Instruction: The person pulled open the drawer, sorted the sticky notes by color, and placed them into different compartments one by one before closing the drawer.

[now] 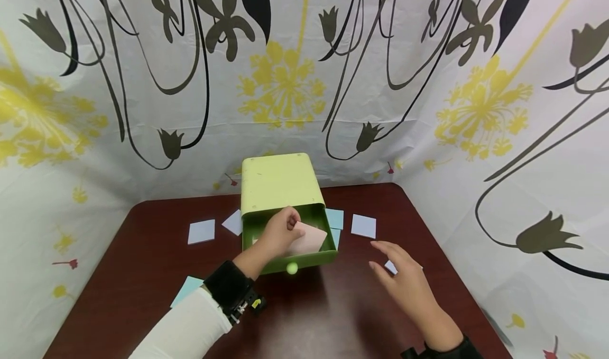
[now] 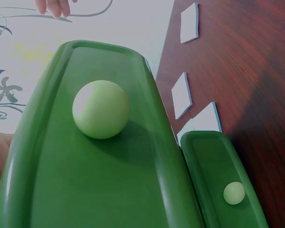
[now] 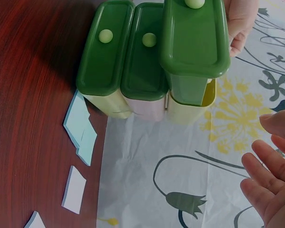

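A small drawer cabinet with a pale yellow top (image 1: 280, 182) stands at the back of the table. Its uppermost green drawer (image 1: 328, 256) is pulled out, the round light green knob (image 2: 101, 109) facing front. My left hand (image 1: 278, 235) reaches into that drawer with curled fingers and pinches a pale pink notepad (image 1: 309, 240) by its edge, the pad tilted up inside. In the right wrist view, two lower drawers (image 3: 144, 66) are pushed in. My right hand (image 1: 404, 279) hovers over the table's right side, fingers loosely spread and holding nothing.
On the dark red table (image 1: 157, 253) lie a white notepad (image 1: 201, 231) left of the cabinet, another white notepad (image 1: 363, 226) at its right, and light blue notepads (image 1: 335, 219) against its side. A further light blue pad (image 1: 187, 289) is partly behind the left sleeve. Patterned curtain surrounds the table.
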`<act>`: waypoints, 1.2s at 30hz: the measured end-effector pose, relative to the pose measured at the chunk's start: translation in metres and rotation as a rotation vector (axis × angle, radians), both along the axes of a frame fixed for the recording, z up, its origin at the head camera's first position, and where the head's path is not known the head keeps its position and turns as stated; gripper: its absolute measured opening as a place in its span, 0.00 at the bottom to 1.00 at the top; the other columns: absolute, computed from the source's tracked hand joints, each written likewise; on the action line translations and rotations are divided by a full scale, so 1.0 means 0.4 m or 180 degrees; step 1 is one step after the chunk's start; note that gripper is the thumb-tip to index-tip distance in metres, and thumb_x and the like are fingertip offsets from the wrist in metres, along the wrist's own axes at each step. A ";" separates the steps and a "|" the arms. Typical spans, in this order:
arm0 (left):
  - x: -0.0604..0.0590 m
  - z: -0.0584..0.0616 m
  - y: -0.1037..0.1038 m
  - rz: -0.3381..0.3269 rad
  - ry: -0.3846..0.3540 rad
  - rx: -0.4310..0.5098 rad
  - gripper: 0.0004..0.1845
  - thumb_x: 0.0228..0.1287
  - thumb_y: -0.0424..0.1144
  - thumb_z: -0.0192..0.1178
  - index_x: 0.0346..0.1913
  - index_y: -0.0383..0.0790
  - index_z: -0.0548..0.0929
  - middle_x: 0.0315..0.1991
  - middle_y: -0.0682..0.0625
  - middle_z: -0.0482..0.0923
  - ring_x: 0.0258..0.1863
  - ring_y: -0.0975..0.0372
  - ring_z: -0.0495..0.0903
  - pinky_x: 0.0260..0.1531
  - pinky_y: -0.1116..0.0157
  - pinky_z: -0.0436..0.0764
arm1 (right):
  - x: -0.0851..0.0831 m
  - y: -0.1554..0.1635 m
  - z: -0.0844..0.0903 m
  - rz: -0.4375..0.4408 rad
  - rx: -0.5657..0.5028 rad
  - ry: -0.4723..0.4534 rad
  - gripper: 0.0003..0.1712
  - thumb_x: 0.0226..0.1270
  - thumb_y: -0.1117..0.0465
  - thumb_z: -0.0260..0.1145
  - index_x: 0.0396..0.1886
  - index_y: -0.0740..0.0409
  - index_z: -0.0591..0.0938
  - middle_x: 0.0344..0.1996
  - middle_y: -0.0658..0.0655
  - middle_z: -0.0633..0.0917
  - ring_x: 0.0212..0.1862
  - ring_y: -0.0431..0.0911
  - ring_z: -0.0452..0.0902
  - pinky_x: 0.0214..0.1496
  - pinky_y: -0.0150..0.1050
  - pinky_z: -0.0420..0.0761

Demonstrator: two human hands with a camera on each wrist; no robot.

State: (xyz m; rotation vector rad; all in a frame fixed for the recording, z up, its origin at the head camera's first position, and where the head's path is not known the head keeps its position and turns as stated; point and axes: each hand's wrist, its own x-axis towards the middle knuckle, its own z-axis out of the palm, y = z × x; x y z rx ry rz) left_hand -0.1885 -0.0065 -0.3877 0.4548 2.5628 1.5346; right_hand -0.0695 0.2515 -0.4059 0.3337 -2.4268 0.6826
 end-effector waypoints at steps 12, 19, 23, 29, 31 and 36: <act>-0.007 -0.003 0.012 0.0178 0.0009 -0.0361 0.12 0.61 0.28 0.65 0.41 0.40 0.73 0.36 0.46 0.74 0.36 0.56 0.71 0.34 0.63 0.73 | 0.005 0.009 -0.007 0.0020 -0.0083 -0.0016 0.29 0.46 0.73 0.77 0.52 0.59 0.82 0.48 0.55 0.84 0.51 0.51 0.81 0.52 0.10 0.62; -0.003 0.000 0.014 0.0136 0.0119 -0.0629 0.10 0.63 0.29 0.63 0.45 0.38 0.76 0.40 0.45 0.77 0.38 0.55 0.73 0.41 0.58 0.76 | 0.005 0.010 -0.010 0.0053 -0.0086 0.0031 0.29 0.45 0.73 0.77 0.52 0.59 0.82 0.47 0.55 0.84 0.50 0.50 0.81 0.52 0.10 0.62; -0.005 -0.002 0.014 0.0103 0.0214 -0.0782 0.11 0.62 0.29 0.64 0.47 0.35 0.78 0.45 0.42 0.78 0.43 0.53 0.76 0.44 0.57 0.78 | 0.006 0.009 -0.011 0.0050 -0.0087 0.0023 0.29 0.45 0.74 0.77 0.52 0.59 0.82 0.47 0.55 0.84 0.50 0.50 0.81 0.52 0.10 0.62; -0.008 -0.005 0.012 0.0133 0.0190 -0.0974 0.14 0.63 0.30 0.63 0.51 0.33 0.80 0.53 0.40 0.78 0.51 0.51 0.77 0.48 0.56 0.79 | 0.007 0.005 -0.009 0.0026 -0.0072 -0.0006 0.29 0.46 0.73 0.77 0.52 0.58 0.82 0.47 0.54 0.84 0.51 0.50 0.81 0.51 0.10 0.63; -0.007 -0.003 0.010 0.0130 0.0175 -0.1038 0.14 0.64 0.30 0.63 0.52 0.32 0.80 0.54 0.39 0.77 0.52 0.50 0.77 0.49 0.56 0.79 | 0.008 0.004 -0.009 0.0018 -0.0070 -0.0016 0.29 0.46 0.73 0.77 0.52 0.58 0.82 0.47 0.54 0.84 0.51 0.50 0.81 0.51 0.10 0.63; -0.001 0.001 0.004 0.0116 0.0298 -0.1209 0.17 0.63 0.31 0.63 0.54 0.31 0.79 0.52 0.39 0.75 0.50 0.51 0.77 0.48 0.57 0.79 | 0.006 0.001 -0.010 0.0024 -0.0041 -0.0004 0.29 0.45 0.73 0.77 0.51 0.59 0.83 0.47 0.55 0.84 0.50 0.50 0.81 0.51 0.10 0.63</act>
